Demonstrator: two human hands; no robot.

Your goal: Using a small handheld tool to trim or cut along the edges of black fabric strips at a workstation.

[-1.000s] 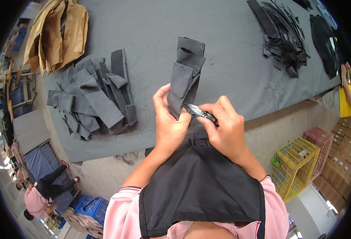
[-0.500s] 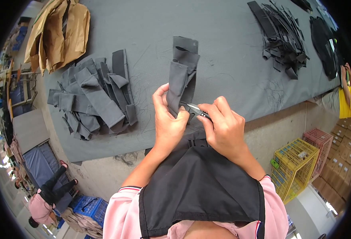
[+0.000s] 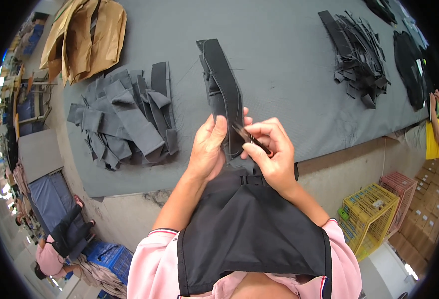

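Note:
A long dark grey fabric strip, folded in layers, rises from my left hand over the near part of the table. The left thumb presses on its near side, and fingertips show past its right edge. In my right hand I grip a small pair of dark thread snips. Their tips point at the strip's right edge, close to the left fingertips; whether the blades touch it I cannot tell. To the left lies a loose pile of similar grey strips.
The grey-covered table carries a brown paper bag at far left and a heap of thin dark strips at far right. Yellow and red crates stand on the right floor. A seated person is at left, another in yellow at right.
The strip has been turned over and straightened, its far end now leaning left. My left hand has shifted its hold, and the snips have turned to point up and left along the strip's edge.

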